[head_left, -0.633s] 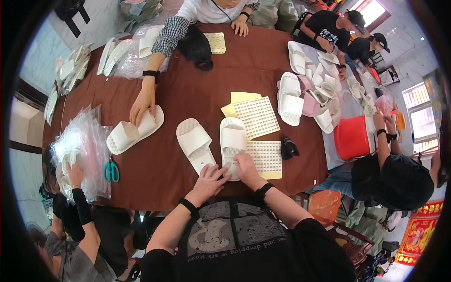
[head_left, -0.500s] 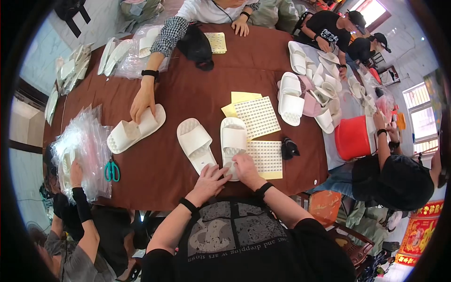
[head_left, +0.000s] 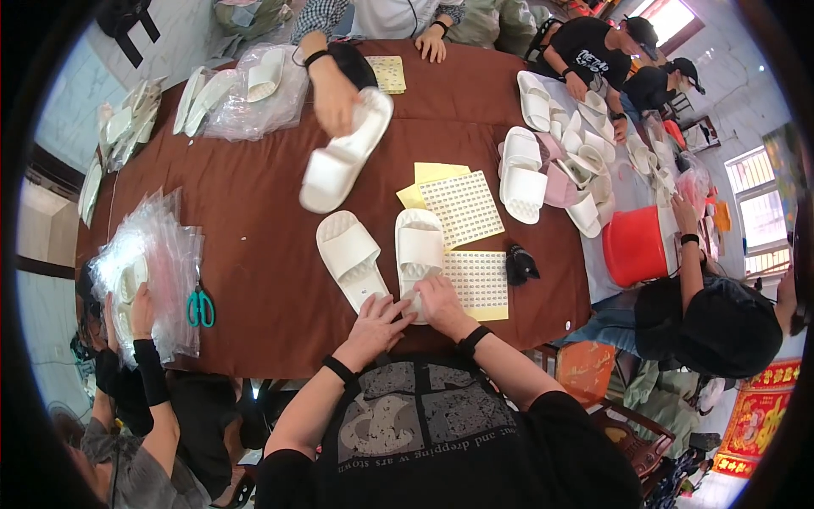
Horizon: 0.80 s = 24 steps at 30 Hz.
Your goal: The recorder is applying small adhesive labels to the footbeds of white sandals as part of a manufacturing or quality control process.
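Two white slide slippers lie side by side on the brown-covered table in front of me, toes pointing away. My left hand [head_left: 376, 326] rests over the heel of the left slipper [head_left: 349, 254], its fingers stretched toward the other heel. My right hand [head_left: 440, 302] is curled round the heel of the right slipper [head_left: 420, 246], thumb toward the insole. Whether anything small is between its fingers is hidden. A small dark mark shows on the left slipper's insole. Beside the right slipper lie yellow-backed sticker sheets [head_left: 463, 208], one partly behind my right hand.
Across the table a person's hand [head_left: 337, 106] holds another white slipper [head_left: 331, 176] in the air. Teal scissors [head_left: 201, 307] and plastic bags [head_left: 174, 293] lie left, where another person handles slippers. More slippers [head_left: 521, 174], a small black object [head_left: 521, 265] and a red bin [head_left: 632, 246] are right.
The person across has lifted the white slipper off the table and carried it to the right and away from me. My hands and my two slippers have barely moved.
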Available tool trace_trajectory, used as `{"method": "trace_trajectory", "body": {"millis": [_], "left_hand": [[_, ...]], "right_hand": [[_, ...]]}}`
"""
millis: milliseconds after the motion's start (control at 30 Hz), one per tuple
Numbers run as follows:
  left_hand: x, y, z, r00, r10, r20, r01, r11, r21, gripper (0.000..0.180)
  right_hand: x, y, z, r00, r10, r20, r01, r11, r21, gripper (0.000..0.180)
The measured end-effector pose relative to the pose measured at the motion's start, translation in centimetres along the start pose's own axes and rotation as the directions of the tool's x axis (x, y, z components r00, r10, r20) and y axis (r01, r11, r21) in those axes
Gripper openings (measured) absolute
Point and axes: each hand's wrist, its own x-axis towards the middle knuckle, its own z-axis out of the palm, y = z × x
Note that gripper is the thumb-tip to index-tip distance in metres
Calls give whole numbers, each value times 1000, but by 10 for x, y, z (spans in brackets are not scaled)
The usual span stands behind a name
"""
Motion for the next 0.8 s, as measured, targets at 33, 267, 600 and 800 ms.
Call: {"method": "trace_trajectory", "body": {"millis": [33,267,600,800], "left_hand": [[0,0,0,1000,-5,7,5,1000,-13,54],[0,-1,0,1000,7,-6,-7,1000,-5,58],[0,1,-1,1000,-1,9,1,1000,-15,55],[0,2,0,1000,-4,4,4,1000,-23,57]], "right_hand": [[0,-2,-1,1000,14,14,-14,1000,3,16],[-14,17,2,941,297,-165,-244,928,280,16],[-18,29,1,841,521,147,-524,716,461,13],[-17,23,-3,852,485,198,-519,725,453,12]]}}
